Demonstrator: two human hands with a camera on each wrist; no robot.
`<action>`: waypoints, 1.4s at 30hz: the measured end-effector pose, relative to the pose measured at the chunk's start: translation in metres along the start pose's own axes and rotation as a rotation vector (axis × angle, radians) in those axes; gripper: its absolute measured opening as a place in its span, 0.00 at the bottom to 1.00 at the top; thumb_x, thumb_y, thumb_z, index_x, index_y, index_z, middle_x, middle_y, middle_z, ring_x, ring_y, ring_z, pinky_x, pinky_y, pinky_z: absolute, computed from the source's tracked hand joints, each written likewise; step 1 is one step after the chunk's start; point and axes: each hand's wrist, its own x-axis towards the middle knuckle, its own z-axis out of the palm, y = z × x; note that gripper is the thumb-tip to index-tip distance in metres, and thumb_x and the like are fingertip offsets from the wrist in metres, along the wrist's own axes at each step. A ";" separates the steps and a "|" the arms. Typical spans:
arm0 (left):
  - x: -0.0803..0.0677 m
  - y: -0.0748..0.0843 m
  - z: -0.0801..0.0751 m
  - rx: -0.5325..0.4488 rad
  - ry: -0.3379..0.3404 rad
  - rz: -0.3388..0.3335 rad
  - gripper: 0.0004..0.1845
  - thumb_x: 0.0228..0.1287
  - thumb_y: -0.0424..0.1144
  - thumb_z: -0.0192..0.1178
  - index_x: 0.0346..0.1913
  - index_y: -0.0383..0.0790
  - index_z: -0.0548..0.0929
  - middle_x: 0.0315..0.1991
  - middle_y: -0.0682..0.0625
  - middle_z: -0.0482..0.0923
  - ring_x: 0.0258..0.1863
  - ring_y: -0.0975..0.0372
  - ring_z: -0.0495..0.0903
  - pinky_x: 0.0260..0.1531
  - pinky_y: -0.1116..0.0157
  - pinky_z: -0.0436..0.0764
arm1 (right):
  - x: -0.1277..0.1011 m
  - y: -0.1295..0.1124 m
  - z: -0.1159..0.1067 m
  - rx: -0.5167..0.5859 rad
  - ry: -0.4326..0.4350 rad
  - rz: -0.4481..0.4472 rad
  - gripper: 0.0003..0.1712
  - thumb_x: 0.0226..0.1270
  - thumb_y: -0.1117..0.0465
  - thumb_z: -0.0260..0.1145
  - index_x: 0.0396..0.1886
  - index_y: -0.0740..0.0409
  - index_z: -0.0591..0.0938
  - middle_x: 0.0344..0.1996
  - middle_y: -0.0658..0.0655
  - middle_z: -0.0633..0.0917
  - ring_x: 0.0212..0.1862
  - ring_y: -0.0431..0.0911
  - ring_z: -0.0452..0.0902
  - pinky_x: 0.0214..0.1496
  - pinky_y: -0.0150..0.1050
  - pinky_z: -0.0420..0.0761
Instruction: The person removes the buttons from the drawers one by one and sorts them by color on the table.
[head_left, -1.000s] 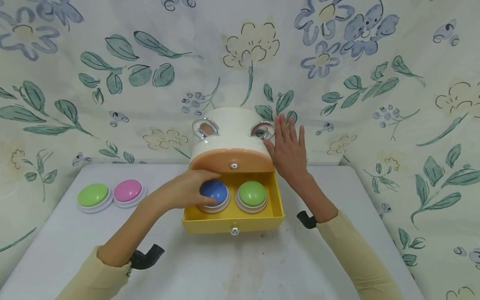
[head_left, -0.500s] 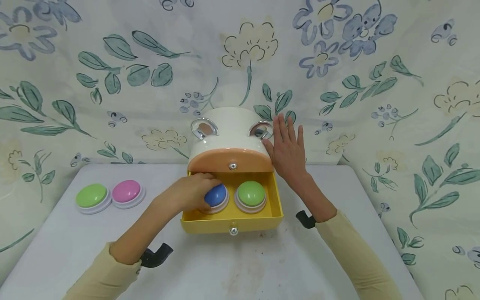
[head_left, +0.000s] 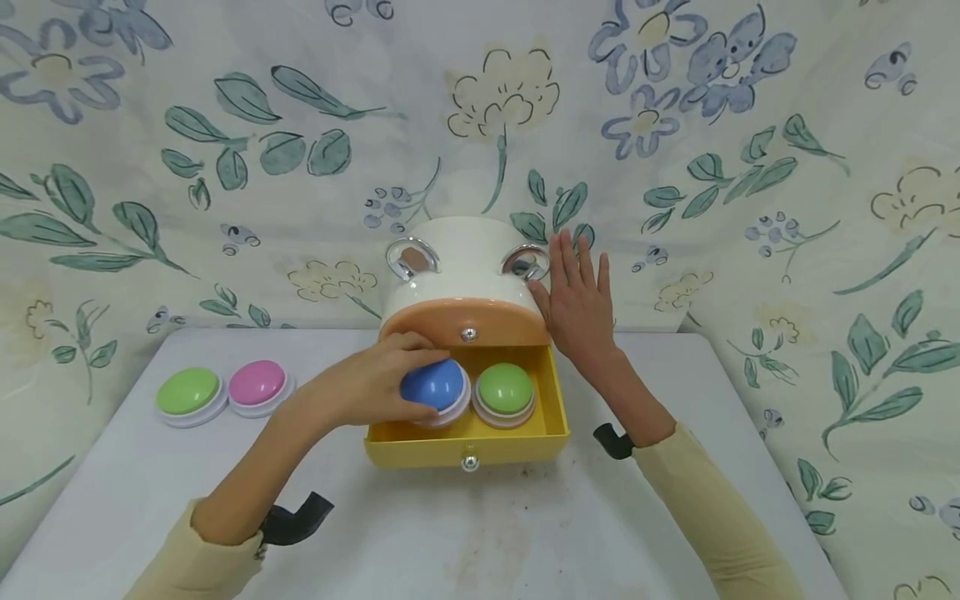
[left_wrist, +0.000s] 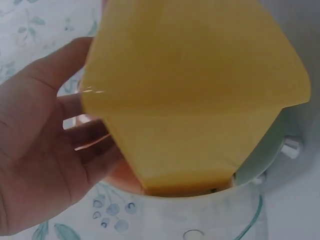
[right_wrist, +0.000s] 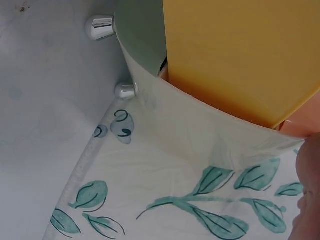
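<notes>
Fingers of our left hand now curl round the blue button, which sits higher and tilted above the yellow drawer floor than 0.5 s ago, so we judge it is lifting out. Our right hand stays flat and open against the white cabinet on the desk.

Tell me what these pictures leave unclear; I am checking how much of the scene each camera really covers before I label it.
- Head view: the left hand hides the near left side of the blue button.
- Head view: the back of the yellow drawer lies under the closed orange drawer.
- Left wrist view: the drawer's yellow underside fills the frame, so the buttons are hidden.
- Right wrist view: the right hand is cut off at the edge.
</notes>
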 end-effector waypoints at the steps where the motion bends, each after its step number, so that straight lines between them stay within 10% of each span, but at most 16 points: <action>1: -0.003 0.001 -0.002 -0.010 0.011 0.011 0.37 0.56 0.51 0.74 0.67 0.39 0.77 0.62 0.41 0.70 0.57 0.48 0.74 0.53 0.48 0.82 | 0.000 0.000 0.000 -0.003 0.002 -0.001 0.40 0.81 0.46 0.49 0.80 0.64 0.48 0.79 0.61 0.49 0.79 0.57 0.40 0.77 0.52 0.27; 11: -0.041 -0.003 -0.023 -0.082 0.157 0.004 0.37 0.57 0.52 0.72 0.68 0.41 0.76 0.65 0.40 0.68 0.61 0.42 0.69 0.49 0.44 0.83 | -0.001 -0.001 0.000 -0.010 0.017 -0.013 0.40 0.81 0.47 0.49 0.80 0.63 0.48 0.79 0.61 0.49 0.78 0.57 0.41 0.77 0.52 0.28; 22: -0.070 -0.049 -0.034 -0.012 0.246 -0.163 0.40 0.56 0.50 0.73 0.69 0.37 0.73 0.66 0.35 0.65 0.60 0.37 0.67 0.47 0.37 0.80 | -0.002 0.000 -0.002 -0.038 0.002 -0.004 0.41 0.81 0.46 0.49 0.80 0.62 0.47 0.79 0.60 0.49 0.79 0.56 0.39 0.78 0.53 0.30; 42: -0.051 -0.146 0.017 -0.022 0.163 -0.355 0.41 0.60 0.49 0.69 0.69 0.27 0.67 0.66 0.25 0.59 0.60 0.30 0.63 0.52 0.31 0.73 | -0.001 0.000 0.002 -0.015 0.048 -0.023 0.40 0.81 0.47 0.51 0.80 0.63 0.50 0.79 0.60 0.50 0.78 0.57 0.42 0.78 0.56 0.36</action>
